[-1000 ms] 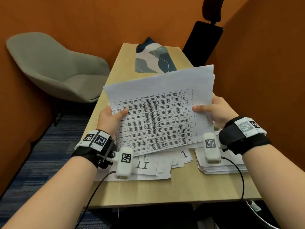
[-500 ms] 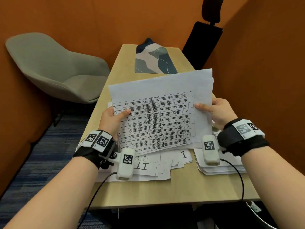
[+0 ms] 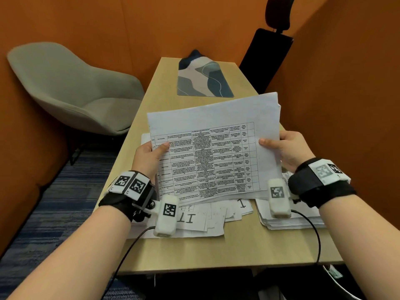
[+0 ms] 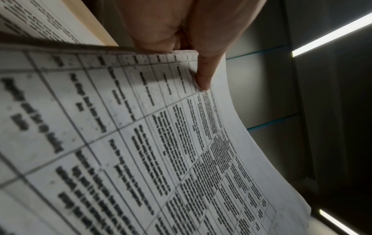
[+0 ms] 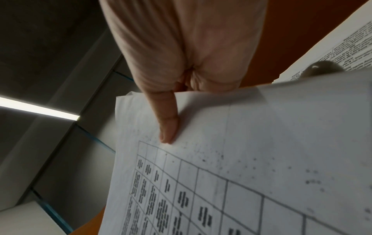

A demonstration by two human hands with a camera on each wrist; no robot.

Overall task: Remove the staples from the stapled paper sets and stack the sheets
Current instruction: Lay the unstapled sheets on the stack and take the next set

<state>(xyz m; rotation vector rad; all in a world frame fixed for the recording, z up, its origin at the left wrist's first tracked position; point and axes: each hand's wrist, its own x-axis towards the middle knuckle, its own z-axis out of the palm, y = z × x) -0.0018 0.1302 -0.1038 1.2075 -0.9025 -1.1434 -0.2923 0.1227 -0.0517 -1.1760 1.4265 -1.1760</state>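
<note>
holding a paper set above the table

gripping opposite edges, the left hand (image 3: 149, 158) and right hand (image 3: 287, 149) each pinch the white printed-table paper set (image 3: 214, 152), thumbs on top, raised over the pale wooden table (image 3: 194, 252). loose white sheets (image 3: 207, 219) and a white paper stack (image 3: 287, 221) suggest work is partly done; no staple is visible. since 1 second ago, the set has tilted more upright.

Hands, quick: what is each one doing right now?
Left hand: holds the left edge of the paper set, thumb on top.
Right hand: holds the right edge of the same set, thumb on top.
</note>
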